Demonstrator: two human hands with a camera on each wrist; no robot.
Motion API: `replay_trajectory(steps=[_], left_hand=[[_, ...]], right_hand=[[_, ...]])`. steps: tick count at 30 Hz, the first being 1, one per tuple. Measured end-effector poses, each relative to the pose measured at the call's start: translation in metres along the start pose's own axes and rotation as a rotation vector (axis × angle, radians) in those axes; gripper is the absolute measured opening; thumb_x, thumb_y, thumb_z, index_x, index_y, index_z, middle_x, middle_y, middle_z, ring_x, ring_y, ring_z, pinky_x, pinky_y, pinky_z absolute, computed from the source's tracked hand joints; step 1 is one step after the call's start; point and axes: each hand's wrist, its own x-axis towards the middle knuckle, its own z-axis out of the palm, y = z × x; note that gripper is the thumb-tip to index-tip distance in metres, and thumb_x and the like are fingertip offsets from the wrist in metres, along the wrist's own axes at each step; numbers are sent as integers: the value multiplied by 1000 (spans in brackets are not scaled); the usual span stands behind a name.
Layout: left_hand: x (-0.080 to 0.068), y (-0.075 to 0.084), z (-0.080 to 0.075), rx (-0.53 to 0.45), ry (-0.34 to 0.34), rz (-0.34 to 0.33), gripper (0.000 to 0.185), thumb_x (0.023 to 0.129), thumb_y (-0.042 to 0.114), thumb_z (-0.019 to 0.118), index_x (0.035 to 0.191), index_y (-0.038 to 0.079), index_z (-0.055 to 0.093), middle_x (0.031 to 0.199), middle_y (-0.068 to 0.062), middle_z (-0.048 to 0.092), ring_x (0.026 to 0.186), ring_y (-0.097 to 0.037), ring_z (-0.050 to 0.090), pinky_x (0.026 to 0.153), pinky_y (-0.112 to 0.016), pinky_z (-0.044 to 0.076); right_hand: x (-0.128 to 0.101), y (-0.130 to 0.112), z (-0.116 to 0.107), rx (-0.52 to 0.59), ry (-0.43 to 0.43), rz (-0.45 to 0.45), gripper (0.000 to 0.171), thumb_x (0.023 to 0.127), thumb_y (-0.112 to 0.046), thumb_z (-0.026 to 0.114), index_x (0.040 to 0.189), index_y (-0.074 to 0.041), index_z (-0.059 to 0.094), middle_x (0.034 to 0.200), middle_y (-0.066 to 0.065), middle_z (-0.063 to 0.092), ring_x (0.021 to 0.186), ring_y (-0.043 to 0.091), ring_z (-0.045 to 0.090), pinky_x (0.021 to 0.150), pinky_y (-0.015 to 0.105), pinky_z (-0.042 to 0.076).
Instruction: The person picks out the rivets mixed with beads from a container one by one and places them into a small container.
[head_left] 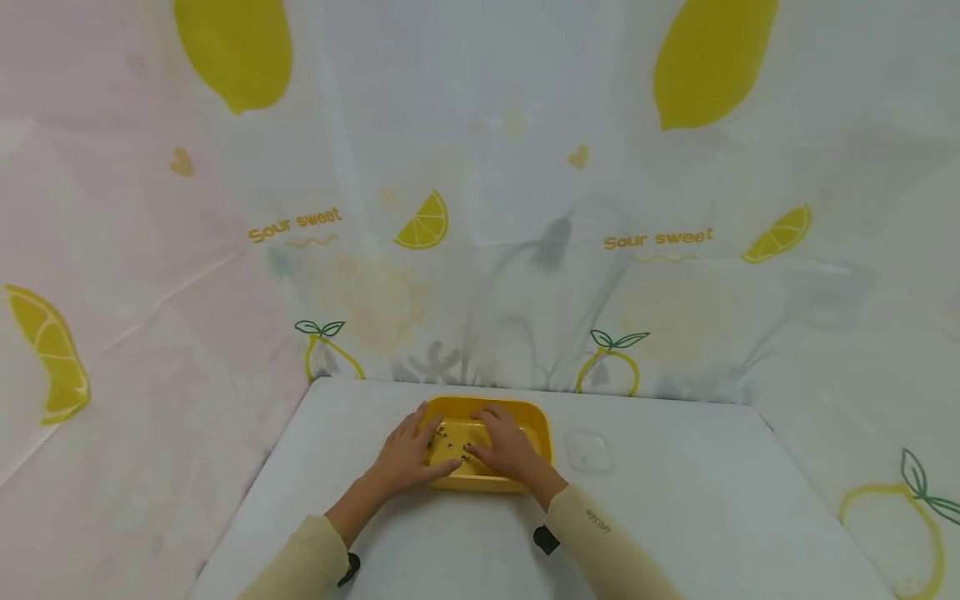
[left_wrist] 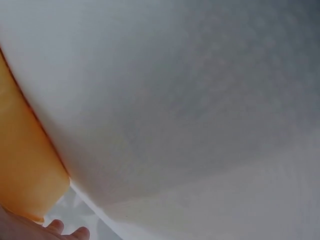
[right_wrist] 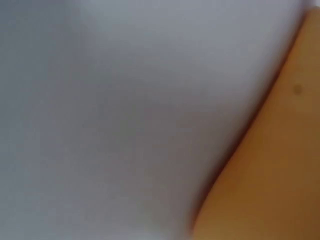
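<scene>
While both hands lie over a yellow tray [head_left: 542, 427] at the far middle of the white table [head_left: 675, 517], the left hand [head_left: 405, 457] rests flat on its left rim, fingers loosely spread, and the right hand [head_left: 510, 446] reaches inside among small dark bits [head_left: 450, 442]; whether it pinches any cannot be told.

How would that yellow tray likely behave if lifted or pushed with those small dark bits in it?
The yellow tray looks like rigid plastic, so probably stiff and light. Being low and wide, it seems unlikely to tip. The small dark pieces lie loose inside and would probably slide if tilted.
</scene>
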Motion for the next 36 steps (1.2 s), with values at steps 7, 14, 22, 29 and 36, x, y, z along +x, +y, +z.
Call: replay_trajectory(steps=[7, 14, 22, 29, 36], left_hand=[[-2, 2, 1, -17, -4, 3, 88, 83, 67, 62, 150, 12, 43, 162, -21, 20, 143, -46, 31, 110, -65, 31], [-6, 5, 3, -41, -12, -4, 88, 84, 68, 61, 150, 13, 42, 163, -20, 19, 144, -46, 30, 110, -66, 30], [-2, 2, 4, -25, 9, -7, 87, 84, 68, 61, 150, 14, 43, 163, -19, 19, 142, -47, 31, 109, -67, 31], [-3, 4, 4, -21, -8, -15, 88, 84, 68, 60, 151, 14, 41, 164, -19, 17, 143, -46, 30, 109, -66, 31], [-2, 4, 3, 2, -3, -27, 89, 84, 68, 61, 151, 14, 42, 164, -19, 17, 143, -46, 31, 110, -66, 31]], right_hand=[[12, -3, 20, 311, -97, 253, 25, 86, -8, 74, 110, 0, 71, 111, 13, 70, 101, 28, 63, 90, 45, 53], [16, -4, 29, 302, -85, 329, 20, 82, -4, 76, 101, 0, 74, 102, 13, 72, 94, 26, 65, 85, 45, 55], [21, -2, 27, 385, -52, 422, 18, 82, -8, 76, 99, -2, 75, 95, 9, 71, 85, 19, 61, 78, 38, 54], [20, 2, 28, 336, -51, 371, 15, 81, -4, 76, 96, -1, 76, 90, 7, 69, 80, 16, 58, 73, 34, 52], [20, -1, 27, 324, -64, 335, 10, 81, -2, 76, 91, -1, 77, 88, 8, 72, 78, 16, 60, 71, 33, 54]])
